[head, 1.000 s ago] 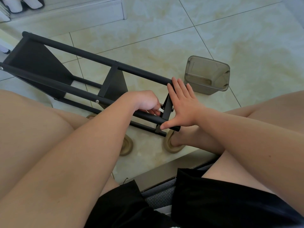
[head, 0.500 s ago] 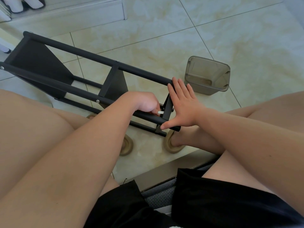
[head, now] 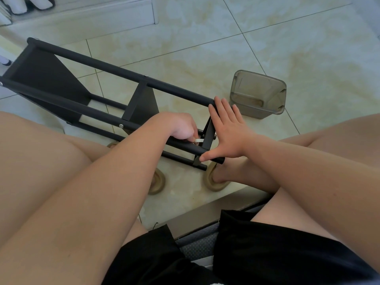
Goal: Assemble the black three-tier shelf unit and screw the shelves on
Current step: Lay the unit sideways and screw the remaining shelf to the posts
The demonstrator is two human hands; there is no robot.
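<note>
Little has shifted since a second ago: the left hand (head: 183,128) still pinches a small silvery key (head: 199,140) at the near rail, more of it showing. The right hand (head: 230,132), fingers spread, presses flat against the matte black tubular shelf unit (head: 102,65), which lies on its side on the glossy tiled floor (head: 205,48).

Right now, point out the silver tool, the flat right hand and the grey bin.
silver tool (head: 199,140), head view, on its bare end beyond the left hand (head: 183,126) and its grip.
right hand (head: 228,132), head view, on the back of the hand.
grey bin (head: 255,112), head view, on its near wall.
</note>
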